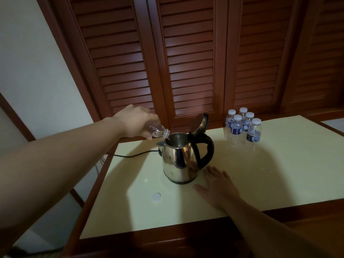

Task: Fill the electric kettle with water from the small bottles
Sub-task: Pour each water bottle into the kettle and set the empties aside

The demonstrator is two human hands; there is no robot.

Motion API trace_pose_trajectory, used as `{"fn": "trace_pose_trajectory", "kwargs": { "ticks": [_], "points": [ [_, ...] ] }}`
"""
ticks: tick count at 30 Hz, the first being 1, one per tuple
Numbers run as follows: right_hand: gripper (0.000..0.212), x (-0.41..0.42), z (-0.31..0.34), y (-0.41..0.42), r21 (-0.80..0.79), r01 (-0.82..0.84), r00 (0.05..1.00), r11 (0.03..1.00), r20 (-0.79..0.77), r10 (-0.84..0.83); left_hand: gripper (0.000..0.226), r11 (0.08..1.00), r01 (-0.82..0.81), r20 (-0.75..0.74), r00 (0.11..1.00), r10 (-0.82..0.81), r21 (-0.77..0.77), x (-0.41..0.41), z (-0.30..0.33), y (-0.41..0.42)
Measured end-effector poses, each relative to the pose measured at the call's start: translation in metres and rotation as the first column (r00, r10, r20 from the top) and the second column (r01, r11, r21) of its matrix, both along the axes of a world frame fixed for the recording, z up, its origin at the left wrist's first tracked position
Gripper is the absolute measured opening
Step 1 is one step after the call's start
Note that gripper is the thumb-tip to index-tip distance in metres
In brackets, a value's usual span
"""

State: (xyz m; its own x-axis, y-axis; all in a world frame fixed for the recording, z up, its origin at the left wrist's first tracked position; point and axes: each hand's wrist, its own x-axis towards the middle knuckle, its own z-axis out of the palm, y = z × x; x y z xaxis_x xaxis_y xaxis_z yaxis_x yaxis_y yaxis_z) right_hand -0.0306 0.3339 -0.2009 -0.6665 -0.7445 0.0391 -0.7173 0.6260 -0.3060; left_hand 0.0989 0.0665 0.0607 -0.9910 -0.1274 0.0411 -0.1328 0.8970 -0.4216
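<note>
A steel electric kettle (178,159) with a black handle stands mid-table, its lid (199,124) hinged up and open. My left hand (134,121) grips a small clear bottle (157,129) tipped neck-down, its uncapped mouth at the kettle's rim. My right hand (218,185) rests flat on the table just right of the kettle's base, fingers straight. Several capped small water bottles (243,127) with blue labels stand in a cluster at the back right.
The cream tabletop (279,174) has a wooden edge. A white bottle cap (156,197) lies near the front left. The kettle's black cord (134,155) runs off the left edge. Louvred wooden doors (189,62) stand behind the table.
</note>
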Motion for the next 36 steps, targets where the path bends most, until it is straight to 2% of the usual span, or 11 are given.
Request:
{"fn": "trace_pose_trajectory", "kwargs": {
  "ticks": [5,18,24,27,31,34,36],
  "points": [
    [0.091,0.001,0.003,0.000,-0.004,-0.004,1.000,1.000,0.000,0.004,0.066,0.994,0.095,0.048,0.995,-0.092,-0.061,-0.003,0.004,0.001],
    [0.091,0.000,0.001,0.000,-0.001,-0.002,1.000,1.000,0.001,0.002,0.071,0.943,0.200,0.157,0.974,-0.162,-0.267,-0.026,0.031,0.020],
    [0.091,-0.001,0.000,0.001,-0.006,-0.004,1.000,1.000,-0.003,0.004,0.071,0.953,0.196,0.121,0.978,-0.172,-0.232,-0.029,0.029,0.024],
    [0.091,-0.001,-0.001,0.000,-0.003,-0.001,1.000,1.000,-0.010,0.001,0.072,0.988,0.110,0.037,0.994,-0.107,-0.111,-0.022,0.017,0.017],
    [0.091,0.000,0.002,0.000,0.006,-0.002,1.000,1.000,0.003,0.002,0.066,0.979,0.015,-0.125,0.992,0.012,0.205,-0.005,-0.007,0.008],
    [0.091,-0.001,0.002,0.001,0.015,-0.004,1.000,1.000,0.004,0.004,0.061,0.858,-0.006,-0.229,0.963,0.144,0.514,0.010,-0.030,0.005],
    [0.091,0.000,0.002,0.001,0.029,-0.005,1.000,1.000,-0.005,0.005,0.057,0.760,0.021,-0.312,0.919,0.241,0.649,0.021,-0.051,0.004]
  ]
}}
